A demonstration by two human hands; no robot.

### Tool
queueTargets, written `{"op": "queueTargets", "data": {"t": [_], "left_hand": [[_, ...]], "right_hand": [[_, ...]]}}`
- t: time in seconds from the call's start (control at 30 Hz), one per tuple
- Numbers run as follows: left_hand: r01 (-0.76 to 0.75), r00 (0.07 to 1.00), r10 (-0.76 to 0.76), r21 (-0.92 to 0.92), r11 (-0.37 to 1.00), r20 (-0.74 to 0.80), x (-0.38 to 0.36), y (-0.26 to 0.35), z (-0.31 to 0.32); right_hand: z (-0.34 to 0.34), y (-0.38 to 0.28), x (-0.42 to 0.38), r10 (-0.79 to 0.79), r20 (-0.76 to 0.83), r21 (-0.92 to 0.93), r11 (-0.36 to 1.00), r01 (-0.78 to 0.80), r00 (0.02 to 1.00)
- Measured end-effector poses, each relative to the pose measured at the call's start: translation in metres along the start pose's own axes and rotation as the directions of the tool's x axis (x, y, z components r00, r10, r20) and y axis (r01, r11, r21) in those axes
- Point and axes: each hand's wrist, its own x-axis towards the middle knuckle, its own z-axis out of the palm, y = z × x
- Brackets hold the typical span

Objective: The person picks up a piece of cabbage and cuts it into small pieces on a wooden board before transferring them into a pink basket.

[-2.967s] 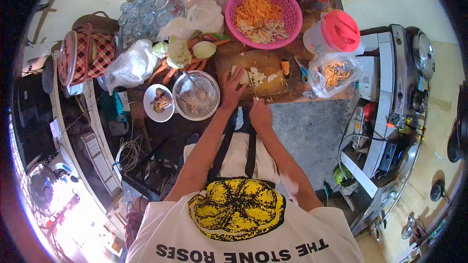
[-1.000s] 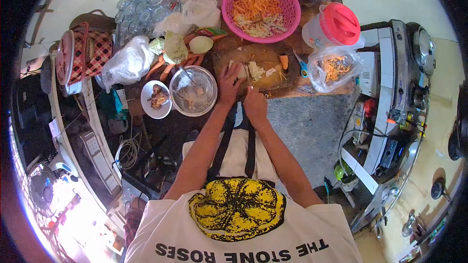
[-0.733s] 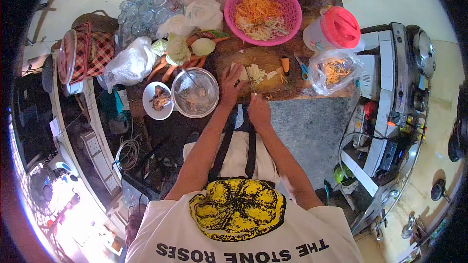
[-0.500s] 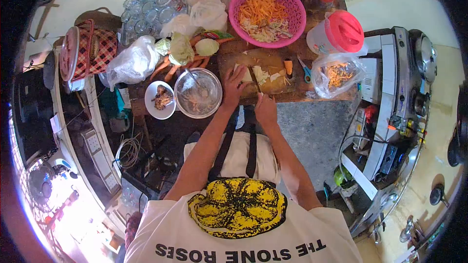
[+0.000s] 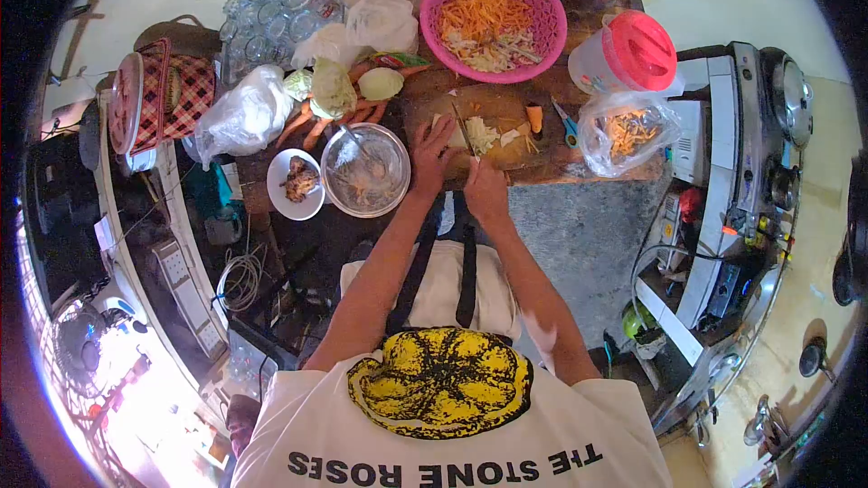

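Note:
My right hand (image 5: 486, 188) is closed round the handle of a knife (image 5: 466, 134), whose blade points away from me over the wooden cutting board (image 5: 515, 113). My left hand (image 5: 434, 152) presses a pale piece of cabbage (image 5: 455, 133) onto the board, close beside the blade; its fingers partly cover the piece. Chopped cabbage (image 5: 482, 134) lies just right of the knife. Farther right on the board are a carrot stub (image 5: 535, 117) and a few thin shreds.
Left of the board stand a clear bowl (image 5: 391, 190) with a spoon and a white bowl (image 5: 282, 202). Behind are cut cabbages (image 5: 334, 90), carrots and a pink basket (image 5: 558, 23) of shredded vegetables. Scissors (image 5: 569, 129) and a plastic bag (image 5: 630, 134) of carrot pieces lie right.
My right hand and the knife have shifted slightly left and nearer my left hand, and more of the blade shows. My left hand stays on the cabbage.

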Motion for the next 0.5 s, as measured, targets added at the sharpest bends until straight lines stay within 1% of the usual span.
{"op": "queueTargets", "data": {"t": [0.07,0.17,0.27,0.37,0.5], "left_hand": [[-0.009,1.0,0.008,-0.028,1.0,-0.028,0.0014,0.0021,-0.0014],[0.021,0.999,-0.021,0.012,1.0,-0.029,-0.0001,0.0016,0.0015],[0.057,0.998,-0.057,0.032,0.998,-0.002,-0.0012,0.0021,0.0015],[0.068,0.998,-0.068,-0.037,0.997,-0.002,0.0011,0.0064,-0.001],[0.054,0.998,-0.055,-0.023,0.998,-0.01,0.0006,0.0073,-0.0028]], "right_hand": [[-0.0008,-0.0018,-0.0014,0.02,-0.005,-0.003,1.0,-0.02,1.0],[-0.0043,-0.0035,-0.0037,0.075,0.063,-0.011,0.997,-0.074,0.995],[-0.0057,-0.0042,-0.0074,-0.039,0.017,-0.02,0.999,0.04,0.999],[0.001,0.0003,-0.0075,0.034,0.027,-0.032,0.999,-0.033,0.999],[-0.0006,0.001,-0.0076,0.025,0.025,-0.008,1.0,-0.025,0.999]]}}
